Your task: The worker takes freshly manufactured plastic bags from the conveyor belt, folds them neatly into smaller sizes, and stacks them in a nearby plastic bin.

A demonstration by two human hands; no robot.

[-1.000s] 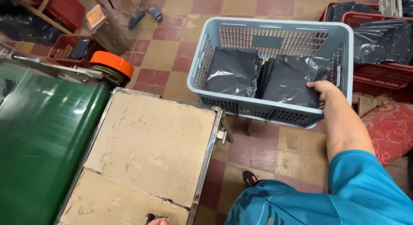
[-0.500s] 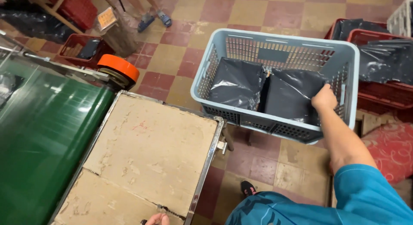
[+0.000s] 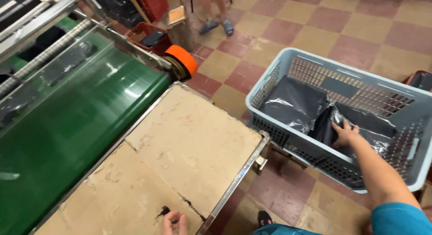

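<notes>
The right hand (image 3: 345,134) is reaching into a grey crate (image 3: 270,82), fingers closing on a black plastic bag (image 3: 360,122). The left hand (image 3: 174,222) is resting on the cardboard-topped desk (image 3: 180,149), fingers curled narrow.

The floor (image 3: 342,19) is laid in checkered red and tan tiles, worn and dull under flat indoor light. Left of the grip stands a metal-edged table (image 3: 245,172) topped with cracked cardboard (image 3: 180,149), and beyond it a green conveyor belt (image 3: 76,122) ending in an orange roller (image 3: 183,59). Far behind, red crates (image 3: 150,35) sit on the tiles
</notes>
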